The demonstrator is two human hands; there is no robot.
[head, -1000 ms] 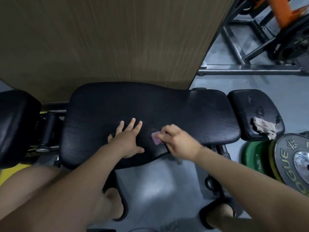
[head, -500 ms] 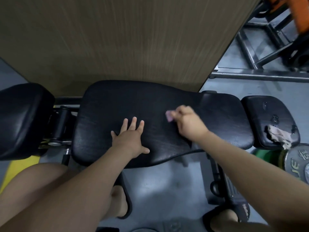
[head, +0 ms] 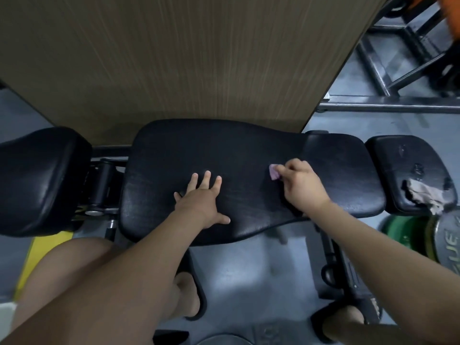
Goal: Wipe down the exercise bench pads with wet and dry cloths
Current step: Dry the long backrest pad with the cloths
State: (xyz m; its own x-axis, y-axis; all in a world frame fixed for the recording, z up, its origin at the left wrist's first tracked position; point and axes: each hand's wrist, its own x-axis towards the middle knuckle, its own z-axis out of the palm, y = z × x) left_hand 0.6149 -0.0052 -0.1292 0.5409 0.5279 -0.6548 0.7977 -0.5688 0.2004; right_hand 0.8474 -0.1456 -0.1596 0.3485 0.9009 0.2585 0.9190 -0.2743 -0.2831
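My right grip (head: 302,186) has its fingers curled, pinching a small pink cloth (head: 273,171) against the middle pad (head: 249,150), right of centre. My left grip (head: 201,200) lies flat on the same pad, fingers spread, well apart from that cloth. On the small pad (head: 398,160) to the right, a crumpled grey cloth (head: 423,195) rests near shiny drops (head: 419,169). Just below stand a green plate (head: 408,235) and a grey plate (head: 445,242).
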